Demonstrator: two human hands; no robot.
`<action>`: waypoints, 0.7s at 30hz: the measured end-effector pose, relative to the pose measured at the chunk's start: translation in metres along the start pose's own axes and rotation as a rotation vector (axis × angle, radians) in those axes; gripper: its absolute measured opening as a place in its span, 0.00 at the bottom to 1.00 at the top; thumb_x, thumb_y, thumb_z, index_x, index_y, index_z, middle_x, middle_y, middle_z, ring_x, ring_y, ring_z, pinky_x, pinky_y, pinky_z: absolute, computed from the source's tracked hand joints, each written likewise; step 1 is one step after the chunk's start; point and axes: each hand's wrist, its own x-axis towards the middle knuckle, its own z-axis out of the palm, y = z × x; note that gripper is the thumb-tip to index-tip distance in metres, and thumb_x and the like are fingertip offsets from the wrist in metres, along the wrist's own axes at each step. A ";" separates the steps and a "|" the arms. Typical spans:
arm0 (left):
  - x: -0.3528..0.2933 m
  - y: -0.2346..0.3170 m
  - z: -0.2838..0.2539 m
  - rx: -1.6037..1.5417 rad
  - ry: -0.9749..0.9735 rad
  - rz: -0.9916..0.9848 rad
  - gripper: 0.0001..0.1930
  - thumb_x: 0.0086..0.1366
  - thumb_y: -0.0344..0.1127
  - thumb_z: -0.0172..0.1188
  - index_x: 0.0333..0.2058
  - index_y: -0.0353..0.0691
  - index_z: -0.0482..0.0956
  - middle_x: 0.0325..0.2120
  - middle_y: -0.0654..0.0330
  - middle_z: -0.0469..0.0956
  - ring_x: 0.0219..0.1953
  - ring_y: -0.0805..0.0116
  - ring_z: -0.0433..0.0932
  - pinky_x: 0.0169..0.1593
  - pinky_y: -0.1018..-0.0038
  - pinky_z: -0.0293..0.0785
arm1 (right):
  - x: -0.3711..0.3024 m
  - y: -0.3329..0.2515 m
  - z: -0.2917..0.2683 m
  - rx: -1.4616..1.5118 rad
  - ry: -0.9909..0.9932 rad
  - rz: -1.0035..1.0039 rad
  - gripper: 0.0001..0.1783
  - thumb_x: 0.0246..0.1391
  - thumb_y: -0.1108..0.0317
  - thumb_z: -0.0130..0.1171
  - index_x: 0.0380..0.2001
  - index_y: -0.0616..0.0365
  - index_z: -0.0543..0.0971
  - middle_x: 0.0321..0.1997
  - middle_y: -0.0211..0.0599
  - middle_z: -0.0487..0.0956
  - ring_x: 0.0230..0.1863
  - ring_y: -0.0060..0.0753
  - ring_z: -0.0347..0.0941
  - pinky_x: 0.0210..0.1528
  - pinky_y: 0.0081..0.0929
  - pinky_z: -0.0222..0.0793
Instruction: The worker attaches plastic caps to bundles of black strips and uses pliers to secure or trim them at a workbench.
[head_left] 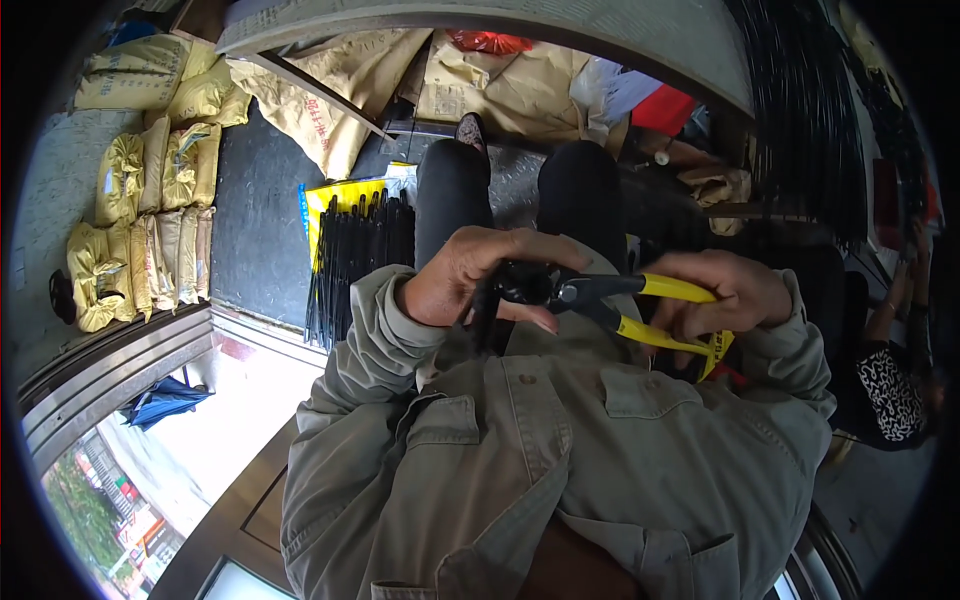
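Note:
My right hand (735,290) is wrapped round the handles of yellow-handled cutting pliers (678,288). The handles stand apart, and the dark jaws point left toward my other hand. My left hand (465,275) is closed on a black plastic piece (525,284), its thumb and fingers on either side. The jaws are at the right end of that piece; whether they bite on it I cannot tell. Thin black strands trail down below my left palm, blurred. Beside my left knee lies a bundle of long black strips (365,255) on a yellow plastic bag (345,190).
Stacked tan sacks (160,220) stand at the left. Ahead, brown paper sacks (500,90) lie beneath a table edge (500,28). Many black strands (800,120) hang at the upper right. Another person's patterned sleeve (890,395) shows at the far right. A blue umbrella (170,400) is outside the doorway.

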 end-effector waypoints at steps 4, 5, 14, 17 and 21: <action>-0.005 0.004 0.008 0.037 0.150 -0.120 0.26 0.42 0.38 0.69 0.40 0.36 0.71 0.37 0.56 0.75 0.33 0.66 0.76 0.35 0.75 0.71 | -0.002 -0.017 0.020 -1.309 0.372 -0.537 0.19 0.38 0.76 0.58 0.39 0.63 0.73 0.44 0.44 0.70 0.36 0.36 0.73 0.30 0.30 0.70; -0.007 0.003 0.008 0.036 0.145 -0.122 0.26 0.42 0.38 0.69 0.40 0.36 0.71 0.37 0.56 0.75 0.33 0.66 0.76 0.35 0.75 0.71 | 0.003 -0.012 0.022 -1.304 0.376 -0.537 0.19 0.38 0.76 0.58 0.39 0.63 0.73 0.44 0.44 0.70 0.36 0.36 0.73 0.30 0.30 0.70; -0.008 0.000 0.015 0.083 0.398 -0.157 0.26 0.42 0.42 0.69 0.40 0.35 0.72 0.34 0.59 0.74 0.32 0.71 0.73 0.35 0.77 0.68 | 0.033 0.007 0.019 -1.495 0.722 -0.572 0.19 0.35 0.78 0.55 0.37 0.64 0.74 0.50 0.45 0.66 0.52 0.44 0.64 0.59 0.50 0.48; -0.008 -0.002 0.015 0.117 0.409 -0.134 0.26 0.43 0.41 0.69 0.40 0.35 0.72 0.33 0.60 0.73 0.31 0.72 0.72 0.35 0.77 0.67 | 0.036 0.006 0.017 -1.460 0.741 -0.602 0.18 0.35 0.79 0.54 0.36 0.64 0.74 0.51 0.44 0.65 0.54 0.44 0.62 0.61 0.54 0.41; -0.003 -0.001 0.013 0.085 0.443 -0.166 0.26 0.43 0.40 0.69 0.39 0.35 0.72 0.32 0.61 0.72 0.30 0.73 0.71 0.33 0.78 0.66 | 0.034 -0.008 0.016 -1.711 0.920 -0.662 0.18 0.35 0.80 0.53 0.36 0.64 0.74 0.49 0.44 0.66 0.52 0.44 0.64 0.60 0.58 0.40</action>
